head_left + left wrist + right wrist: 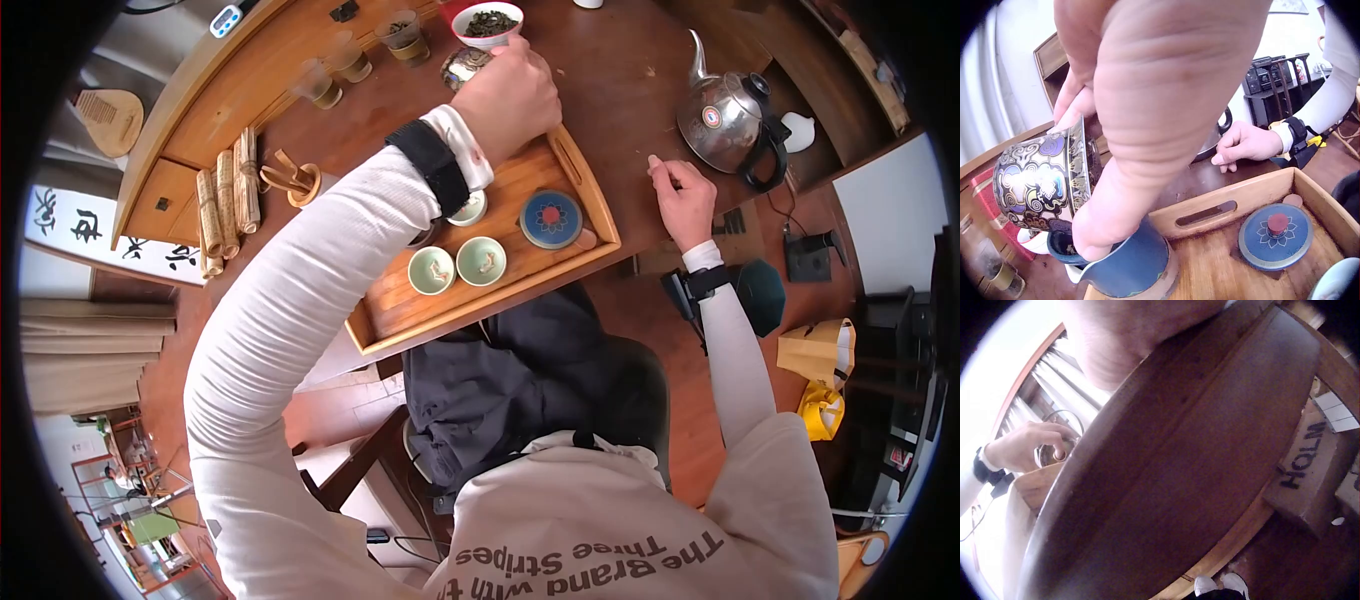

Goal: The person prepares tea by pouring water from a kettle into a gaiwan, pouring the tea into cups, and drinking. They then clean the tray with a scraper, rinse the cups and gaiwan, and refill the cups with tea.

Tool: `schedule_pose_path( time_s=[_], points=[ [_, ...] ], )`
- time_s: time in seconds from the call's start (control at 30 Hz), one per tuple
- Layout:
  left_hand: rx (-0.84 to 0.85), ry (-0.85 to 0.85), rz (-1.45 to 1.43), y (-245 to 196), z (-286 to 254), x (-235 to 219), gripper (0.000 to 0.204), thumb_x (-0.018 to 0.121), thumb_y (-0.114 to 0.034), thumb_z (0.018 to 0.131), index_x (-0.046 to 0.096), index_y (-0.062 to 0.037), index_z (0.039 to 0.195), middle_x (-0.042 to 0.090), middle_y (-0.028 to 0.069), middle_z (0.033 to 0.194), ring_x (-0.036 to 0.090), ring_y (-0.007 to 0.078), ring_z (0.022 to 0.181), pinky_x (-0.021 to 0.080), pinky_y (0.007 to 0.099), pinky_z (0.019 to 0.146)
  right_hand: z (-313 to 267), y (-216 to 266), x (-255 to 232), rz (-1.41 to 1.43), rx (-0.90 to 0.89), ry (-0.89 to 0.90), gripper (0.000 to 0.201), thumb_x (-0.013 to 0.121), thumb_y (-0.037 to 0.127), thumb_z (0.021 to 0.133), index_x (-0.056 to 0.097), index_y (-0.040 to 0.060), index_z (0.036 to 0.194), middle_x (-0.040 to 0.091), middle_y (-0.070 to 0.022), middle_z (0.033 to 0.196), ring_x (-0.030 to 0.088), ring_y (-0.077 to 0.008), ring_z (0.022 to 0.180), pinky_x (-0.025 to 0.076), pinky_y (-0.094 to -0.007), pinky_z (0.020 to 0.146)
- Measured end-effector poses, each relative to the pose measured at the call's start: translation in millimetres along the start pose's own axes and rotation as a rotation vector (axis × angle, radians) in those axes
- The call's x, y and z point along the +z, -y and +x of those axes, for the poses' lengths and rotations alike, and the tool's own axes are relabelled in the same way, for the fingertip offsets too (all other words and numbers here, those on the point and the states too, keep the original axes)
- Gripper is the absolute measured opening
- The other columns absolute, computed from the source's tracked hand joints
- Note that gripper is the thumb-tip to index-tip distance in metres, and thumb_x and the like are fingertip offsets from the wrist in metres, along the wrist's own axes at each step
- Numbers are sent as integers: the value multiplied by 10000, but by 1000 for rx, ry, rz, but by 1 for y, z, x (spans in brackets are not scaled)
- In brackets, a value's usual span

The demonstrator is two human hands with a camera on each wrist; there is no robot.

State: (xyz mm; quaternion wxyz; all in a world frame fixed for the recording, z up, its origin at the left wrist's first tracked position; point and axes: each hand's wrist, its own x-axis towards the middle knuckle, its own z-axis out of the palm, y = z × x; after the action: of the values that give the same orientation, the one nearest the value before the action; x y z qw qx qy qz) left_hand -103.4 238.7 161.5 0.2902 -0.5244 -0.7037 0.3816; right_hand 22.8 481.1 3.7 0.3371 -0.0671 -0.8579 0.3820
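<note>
My left hand [512,95] grips a dark cup with gold and purple swirls [1041,181], tipped on its side. Its mouth leans over an uncovered blue pot [1132,262] with a spout, and my thumb tip overlaps the pot's opening in the left wrist view. In the head view the hand and sleeve hide this pot. The round blue lid with a red knob [551,219] lies on a wooden tray [440,312], near pale green cups [482,261]. My right hand [685,200] rests at the table edge with loosely curled fingers, holding nothing.
A steel kettle [715,120] stands beyond my right hand. At the back are a white bowl [490,44] of dark leaves and several small glasses [350,60]. Rolled bamboo mats [228,200] and a wooden tool holder [302,190] sit on the left.
</note>
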Motion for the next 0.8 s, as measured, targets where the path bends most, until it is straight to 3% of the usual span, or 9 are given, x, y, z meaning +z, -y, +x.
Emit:
schedule_pose_path(
  time_s=[0.13,0.3,0.43,0.57,0.67,0.8],
  points=[
    [39,-72,-12,1,4,7,62,696,-195,820,750,-191,851,691,20,823,683,207,895,478,360,840,1,2,-2,-11,11,1,235,738,176,936,694,-4,791,628,-133,700,580,-278,632,459,-390,614],
    [40,18,-34,0,2,-3,88,703,-187,814,760,-162,876,712,97,895,701,238,896,518,397,850,0,2,0,-7,19,9,229,732,182,942,702,1,805,625,-135,703,590,-274,637,463,-386,619],
    [10,-6,-61,2,3,0,85,697,-175,811,759,-142,859,701,87,874,702,256,859,571,436,800,-1,1,-3,-14,48,11,226,733,184,942,705,3,808,629,-134,706,593,-275,639,464,-388,619],
    [22,-22,-50,-1,3,1,96,692,-168,811,765,-129,859,703,130,915,718,286,896,579,447,822,-1,1,1,-8,19,24,222,735,182,942,709,4,810,631,-134,708,594,-277,640,465,-394,621],
    [16,-45,-36,3,2,1,87,689,-166,810,762,-126,836,705,93,872,712,272,893,577,428,799,4,1,-3,-18,24,5,227,736,182,940,703,2,805,627,-140,705,590,-283,637,463,-398,618],
    [-13,-51,-7,-3,2,2,93,690,-157,811,765,-131,858,708,121,916,716,271,893,577,428,815,0,1,1,-7,-6,9,236,742,171,931,680,-6,788,615,-151,700,583,-290,634,455,-401,611]
  ],
)
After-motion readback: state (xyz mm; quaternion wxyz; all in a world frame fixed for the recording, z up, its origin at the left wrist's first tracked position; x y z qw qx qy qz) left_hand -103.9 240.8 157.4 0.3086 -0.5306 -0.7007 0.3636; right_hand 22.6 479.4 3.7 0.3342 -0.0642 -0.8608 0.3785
